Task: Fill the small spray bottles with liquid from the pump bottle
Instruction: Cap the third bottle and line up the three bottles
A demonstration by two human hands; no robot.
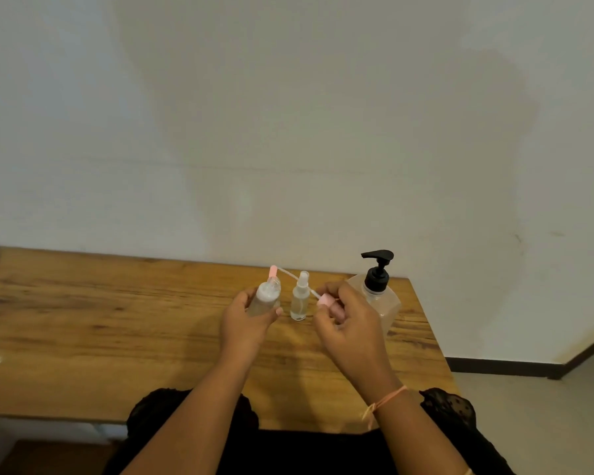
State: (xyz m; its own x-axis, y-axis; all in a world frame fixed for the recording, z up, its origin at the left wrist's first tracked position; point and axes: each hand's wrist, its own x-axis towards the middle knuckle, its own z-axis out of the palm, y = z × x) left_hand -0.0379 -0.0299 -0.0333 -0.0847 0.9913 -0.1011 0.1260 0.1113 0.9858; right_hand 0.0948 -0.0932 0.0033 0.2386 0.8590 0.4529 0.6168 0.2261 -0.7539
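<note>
One spray bottle (264, 301) gripped by left fingers (245, 299), right fingers (338, 310) pinching pink sprayer (324, 299), pump bottle (381, 299) holding liquid

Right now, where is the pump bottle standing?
In the head view, the pump bottle stands on the table, far right, just behind the right hand, right of the small upright spray bottle.

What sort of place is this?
Likely a plain room in a home, though I can't be sure: a wooden table against a bare white wall, a dark skirting board by the floor, and a pump bottle and a small spray bottle standing on the table.
</note>
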